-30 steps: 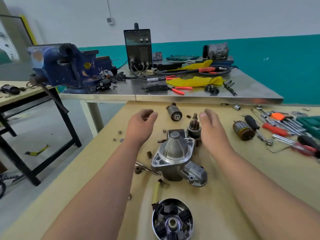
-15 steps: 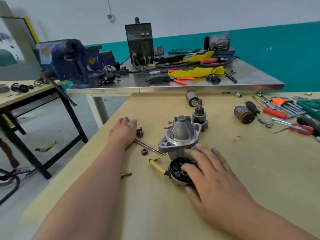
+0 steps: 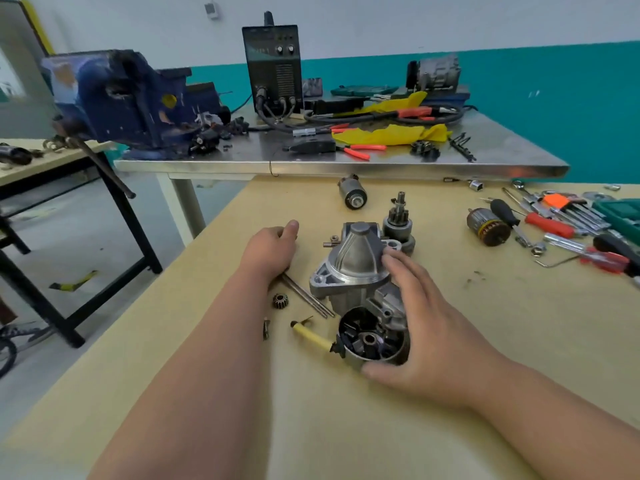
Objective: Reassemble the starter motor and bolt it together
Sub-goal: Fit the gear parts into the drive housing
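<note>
Two bare hands at a wooden bench (image 3: 485,341). Right hand (image 3: 426,327) grips the starter motor (image 3: 353,265), mid-bench, fingers spread around it. Left hand (image 3: 272,251) rests near its left side, fingers curled under, any contents hidden.

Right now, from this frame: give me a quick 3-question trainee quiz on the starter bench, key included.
1. True or false: the copper-wound armature lies outside the open cup, on the wooden bench.
2. Multiple choice: the small loose gear lies A) left of the two long bolts, B) inside the open cup, C) on the floor.
3. Short answer: which hand holds the starter housing?

Key: 1 true. 2 A. 3 the right hand, fingers on the housing and thumb under the cup.
</note>
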Demonstrator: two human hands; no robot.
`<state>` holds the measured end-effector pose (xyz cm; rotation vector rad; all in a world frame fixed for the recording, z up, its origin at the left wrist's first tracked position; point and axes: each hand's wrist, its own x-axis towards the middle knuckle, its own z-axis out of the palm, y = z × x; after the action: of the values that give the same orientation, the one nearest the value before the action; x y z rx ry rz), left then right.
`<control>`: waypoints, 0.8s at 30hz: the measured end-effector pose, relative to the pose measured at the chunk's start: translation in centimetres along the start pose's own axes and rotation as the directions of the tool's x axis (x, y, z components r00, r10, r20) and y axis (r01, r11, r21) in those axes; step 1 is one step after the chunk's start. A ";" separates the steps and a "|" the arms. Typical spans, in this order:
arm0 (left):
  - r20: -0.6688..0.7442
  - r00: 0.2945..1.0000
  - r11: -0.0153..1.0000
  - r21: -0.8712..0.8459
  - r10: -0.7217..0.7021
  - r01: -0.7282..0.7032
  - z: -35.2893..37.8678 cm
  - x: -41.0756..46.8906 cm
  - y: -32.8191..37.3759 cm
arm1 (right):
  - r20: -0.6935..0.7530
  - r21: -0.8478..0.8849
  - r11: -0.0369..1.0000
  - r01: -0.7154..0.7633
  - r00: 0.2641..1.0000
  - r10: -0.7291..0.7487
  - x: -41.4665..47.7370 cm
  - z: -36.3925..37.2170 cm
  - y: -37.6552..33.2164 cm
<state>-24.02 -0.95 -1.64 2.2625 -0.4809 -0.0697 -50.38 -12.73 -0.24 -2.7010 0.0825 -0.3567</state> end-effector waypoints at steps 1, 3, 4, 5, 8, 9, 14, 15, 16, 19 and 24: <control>-0.012 1.000 0.999 -0.035 -0.003 0.002 0.2 -0.5 0.2 | 0.006 0.026 1.000 -0.006 1.000 0.006 -0.2 -0.2 0.5; -0.031 0.999 0.995 -0.097 -0.009 0.006 0.7 -1.4 0.6 | 0.023 0.081 0.996 -0.035 0.999 0.033 -0.5 -0.5 1.5; -0.033 0.999 0.992 -0.123 -0.020 0.016 0.9 -1.9 1.0 | 0.037 0.105 0.993 -0.053 0.998 0.050 -0.7 -0.7 1.9; -0.029 0.999 0.989 -0.145 -0.038 0.034 1.3 -2.3 1.4 | 0.049 0.124 0.990 -0.072 0.997 0.066 -0.8 -0.9 2.3; -0.009 0.995 0.976 -0.194 -0.098 0.094 2.5 -3.5 2.8 | 0.087 0.170 0.978 -0.121 0.990 0.107 -1.0 -1.4 3.2; -0.022 0.994 0.971 -0.215 -0.110 0.102 2.8 -3.8 3.2 | 0.100 0.187 0.974 -0.128 0.989 0.111 -1.0 -1.6 3.3; -0.100 0.983 0.963 -0.237 -0.155 0.127 4.7 -5.7 4.7 | 0.162 0.239 0.960 -0.147 0.981 0.110 -1.3 -1.9 3.3; -0.105 0.982 0.966 -0.225 -0.156 0.129 5.1 -6.1 5.0 | 0.163 0.231 0.961 -0.152 0.980 0.116 -1.5 -2.1 3.4; -0.107 0.982 0.967 -0.217 -0.156 0.130 5.4 -6.4 5.4 | 0.159 0.224 0.961 -0.160 0.979 0.126 -1.7 -2.3 3.6; -0.124 0.977 0.967 -0.211 -0.174 0.145 6.4 -7.0 6.1 | 0.150 0.202 0.958 -0.202 0.973 0.174 -2.4 -3.1 4.4; -0.157 0.974 0.977 -0.163 -0.164 0.138 7.2 -8.1 6.9 | 0.102 0.108 0.981 -0.162 0.983 0.151 -3.4 -3.3 4.6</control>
<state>-35.21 -7.24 -2.28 2.1301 -0.2050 0.0099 -54.52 -17.86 0.03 -2.5710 0.2380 -0.1815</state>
